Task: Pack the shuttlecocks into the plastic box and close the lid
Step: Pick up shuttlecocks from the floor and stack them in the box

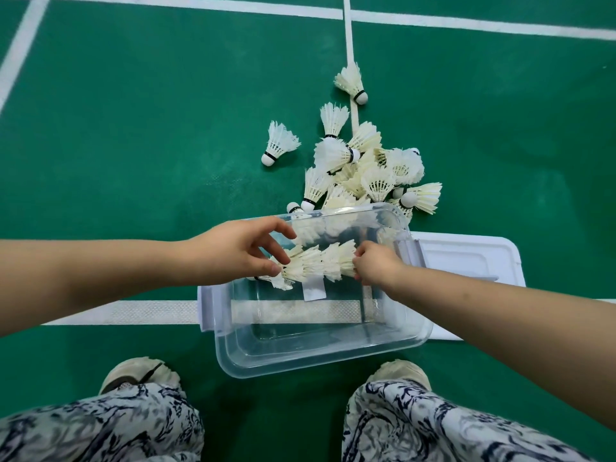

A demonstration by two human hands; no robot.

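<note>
Hands (233, 251) (375, 263) hide both ends of nested shuttlecocks (316, 265) over box (320, 358).

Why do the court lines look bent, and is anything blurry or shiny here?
Head view: wide-angle lens bows the white court lines near the edges. The patterned trousers are soft with blur. The plastic box glints along its rim. The shuttlecock pile is sharp, and soft shadows fall on the green floor.
</note>
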